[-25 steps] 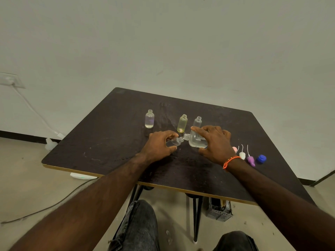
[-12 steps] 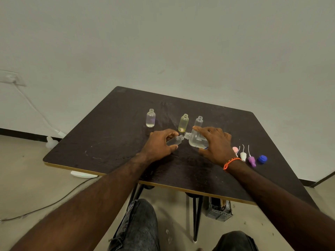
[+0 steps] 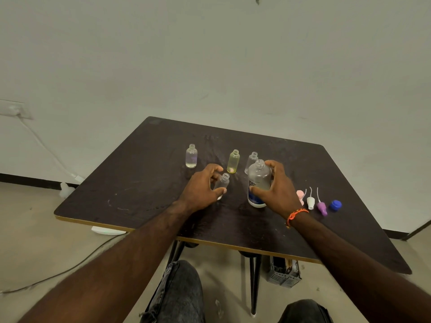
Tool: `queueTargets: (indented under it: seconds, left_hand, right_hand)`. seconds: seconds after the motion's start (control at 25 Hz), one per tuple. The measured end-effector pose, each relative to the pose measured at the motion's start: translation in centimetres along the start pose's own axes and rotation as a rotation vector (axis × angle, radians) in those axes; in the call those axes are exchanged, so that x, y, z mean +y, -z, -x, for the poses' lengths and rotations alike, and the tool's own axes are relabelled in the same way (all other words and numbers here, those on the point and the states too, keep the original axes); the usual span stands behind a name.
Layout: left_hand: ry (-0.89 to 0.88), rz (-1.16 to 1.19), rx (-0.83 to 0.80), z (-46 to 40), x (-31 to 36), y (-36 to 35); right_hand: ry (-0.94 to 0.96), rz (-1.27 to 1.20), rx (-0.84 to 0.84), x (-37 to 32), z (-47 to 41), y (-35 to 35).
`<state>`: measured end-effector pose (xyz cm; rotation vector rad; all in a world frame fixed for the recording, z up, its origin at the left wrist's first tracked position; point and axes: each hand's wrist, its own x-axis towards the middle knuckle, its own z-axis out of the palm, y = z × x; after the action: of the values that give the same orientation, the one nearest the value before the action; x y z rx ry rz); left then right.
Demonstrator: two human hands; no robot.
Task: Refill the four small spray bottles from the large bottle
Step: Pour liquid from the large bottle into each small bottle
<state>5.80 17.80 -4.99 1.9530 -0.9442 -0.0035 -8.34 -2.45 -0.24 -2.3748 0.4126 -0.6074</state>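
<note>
The large clear bottle [image 3: 258,183] with a blue-and-white label stands upright and uncapped on the dark table [image 3: 140,173], gripped by my right hand [image 3: 277,190]. My left hand [image 3: 200,190] holds a small clear bottle [image 3: 224,181] upright just left of it. Three other small open bottles stand behind: a clear one [image 3: 191,156] at the left, a yellowish one [image 3: 233,161] in the middle, and another clear one [image 3: 251,160] partly hidden behind the large bottle.
To the right of my right hand lie a pink spray top [image 3: 300,195], a white one [image 3: 310,201], a purple one [image 3: 321,207] and a blue cap [image 3: 335,205]. A grey crate [image 3: 283,272] sits under the table. A cable [image 3: 46,276] runs across the floor.
The large bottle was tilted with its mouth at the small bottle; now both stand upright and apart, still held in my hands.
</note>
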Motion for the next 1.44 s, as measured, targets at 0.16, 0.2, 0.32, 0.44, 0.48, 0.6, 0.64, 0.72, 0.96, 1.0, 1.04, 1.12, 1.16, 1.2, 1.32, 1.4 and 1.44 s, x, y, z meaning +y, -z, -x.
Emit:
queueTargets:
  seconds: [0.16,0.2,0.32,0.44,0.48,0.6,0.64,0.72,0.96,1.0,1.04,1.12,1.16,1.2,1.32,1.4,1.44]
  left_hand:
    - [0.018,-0.053,-0.009,0.1,-0.4,0.0]
    - [0.019,-0.080,-0.015,0.1,-0.4,0.0]
    - [0.026,-0.133,-0.014,0.4,-0.4,0.3]
    - [0.048,-0.151,-0.021,0.7,-0.3,0.5]
    - [0.057,-0.152,-0.025,0.8,-0.3,0.5]
    - [0.078,-0.139,-0.025,1.0,-0.1,0.4]
    - [0.085,-0.132,-0.017,1.1,-0.1,0.3]
    - [0.102,-0.123,0.000,1.3,-0.1,0.2]
    - [0.140,-0.153,0.034,1.1,0.7,0.1]
    - [0.162,-0.175,0.051,0.9,0.8,0.0]
    - [0.184,-0.195,0.069,0.6,0.9,-0.2]
    - [0.228,-0.223,0.101,-0.5,0.8,-0.3]
    - [0.249,-0.229,0.115,-1.0,0.8,-0.4]
    - [0.265,-0.238,0.130,-1.7,0.6,-0.4]
    - [0.315,-0.283,0.155,-3.7,0.0,-0.5]
    - [0.352,-0.287,0.169,-5.1,-0.5,-0.7]
    - [0.365,-0.288,0.176,-5.8,-0.9,-0.8]
  right_hand:
    - [-0.086,-0.075,0.009,0.6,0.5,0.0]
    - [-0.098,-0.089,0.016,0.9,0.8,0.1]
    - [-0.115,-0.117,0.023,1.6,1.6,0.1]
    - [-0.162,-0.151,-0.007,2.1,2.3,-0.4]
    - [-0.176,-0.132,0.047,2.1,2.7,-0.6]
    - [0.014,-0.026,0.348,1.2,4.2,-0.7]
    - [0.151,0.006,0.376,0.6,4.8,-0.8]
    - [0.372,0.087,0.250,-1.1,6.1,-1.5]
    - [0.039,0.159,-0.287,-4.3,4.5,-6.8]
    - [0.001,0.143,-0.289,-4.6,3.8,-7.5]
    - [-0.027,0.141,-0.296,-5.0,3.2,-8.0]
    - [-0.072,0.133,-0.305,-5.4,2.0,-8.8]
    - [-0.093,0.119,-0.302,-5.6,1.4,-9.1]
    - [-0.106,0.102,-0.296,-5.7,0.7,-9.4]
    - [-0.146,0.069,-0.296,-5.8,-1.5,-10.3]
    - [-0.169,0.038,-0.283,-5.7,-3.1,-11.0]
    - [-0.177,0.023,-0.277,-5.5,-3.9,-11.4]
